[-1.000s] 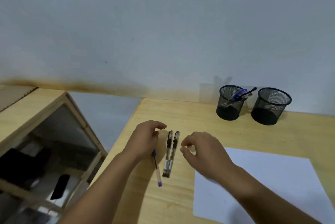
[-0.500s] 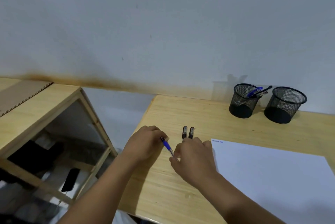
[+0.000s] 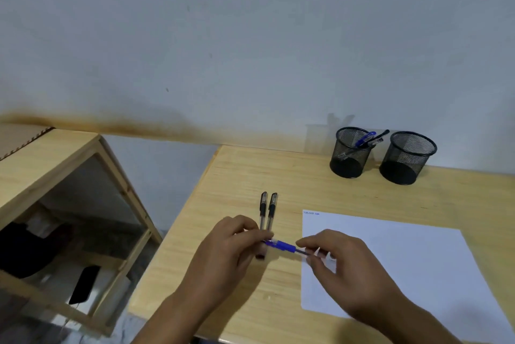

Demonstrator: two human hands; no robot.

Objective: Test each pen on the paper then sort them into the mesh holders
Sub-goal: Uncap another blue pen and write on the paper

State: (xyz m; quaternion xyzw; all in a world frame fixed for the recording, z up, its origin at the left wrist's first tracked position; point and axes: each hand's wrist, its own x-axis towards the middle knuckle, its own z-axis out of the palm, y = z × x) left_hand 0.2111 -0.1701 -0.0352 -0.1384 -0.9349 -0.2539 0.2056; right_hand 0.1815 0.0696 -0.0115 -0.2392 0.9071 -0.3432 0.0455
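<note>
Now, head view: both hands meet at lower centre of the frame over the tabletop [image 3: 320, 185]. The left hand [image 3: 225, 257] is closed in a fingertip pinch on one end of a blue pen [image 3: 281, 245]; the right hand [image 3: 342, 268] pinches the other end, its remaining fingers loosely curled above the left edge of the white paper [image 3: 395, 265]. The pen is held level between them, clear of the sheet. The step in hand is judged to be uncapping, or otherwise readying, this pen for its test; which end bears the cap cannot be told. The next move calls for drawing the hands apart, then bringing the tip down onto the paper. Counts: two black-capped pens [image 3: 266, 212] lie side by side, touching, just above the left hand; two mesh holders stand at upper right, the left holder [image 3: 349, 157] containing what look like two pens, one blue and one black, the right holder [image 3: 405, 159] showing none; one sheet, with faint marks at its upper left corner
</note>
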